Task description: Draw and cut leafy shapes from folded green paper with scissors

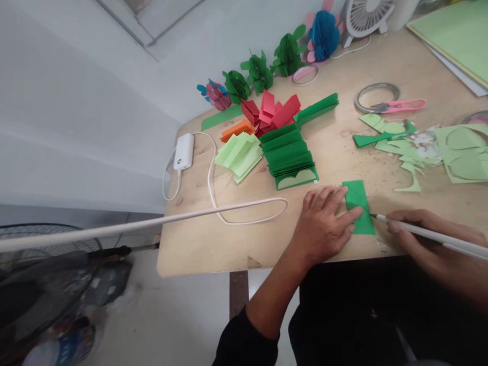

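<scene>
Your left hand [324,223]: fingers spread, pressing the green paper [359,216], lower right of frame. Your right hand [423,236]: fingers pinching the white pen [423,233], dark tip at the paper's right edge. Folded green stack [287,152] near frame centre.

On the table [198,244], a paper rectangle [355,190] lies near the front edge, partly under the left hand [324,223]; to its right is the pen [419,231], in the right hand [427,239]; behind it and leftward lies the pleated stack [287,152]; further left, the power bank [183,151]; scraps [396,145] lie behind the right hand; scissors [406,105] behind those, over the tape roll [358,100]; paper figures [287,57] line the wall [229,35], the fan [369,15] at their right
</scene>
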